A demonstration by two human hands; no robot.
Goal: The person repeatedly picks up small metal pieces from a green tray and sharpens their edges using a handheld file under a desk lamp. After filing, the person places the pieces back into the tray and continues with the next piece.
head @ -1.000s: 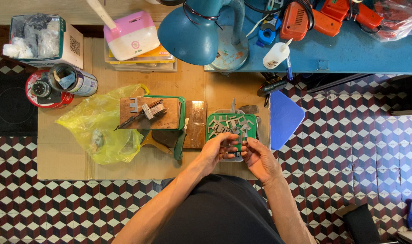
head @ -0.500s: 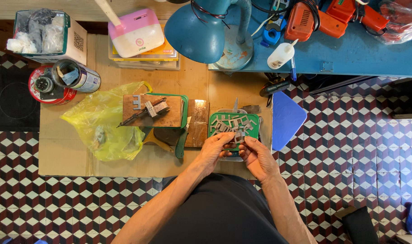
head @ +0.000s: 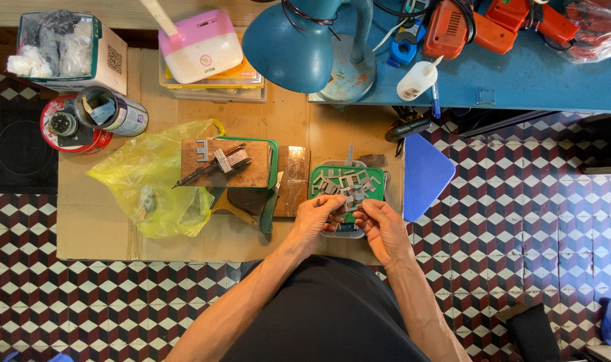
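Observation:
My left hand [head: 317, 216] and my right hand [head: 381, 225] meet at the near edge of a small green tray [head: 379, 179] that holds several small grey metal pieces [head: 346, 182]. Fingertips of both hands pinch a small grey metal piece [head: 350, 204] between them. The tray rests on a sheet of cardboard [head: 97, 228] laid over the tiled floor.
Left of the tray lie a brown wooden block [head: 293, 179], a wooden board with tools [head: 221, 164] and a yellow plastic bag [head: 151, 181]. A blue desk lamp [head: 292, 47] stands behind. A blue pad [head: 425, 174] lies to the right, a blue bench [head: 520, 74] with orange tools beyond.
Both hands stay at the tray's near edge, with the fingers shifting slightly around the small piece. The view has drifted a little.

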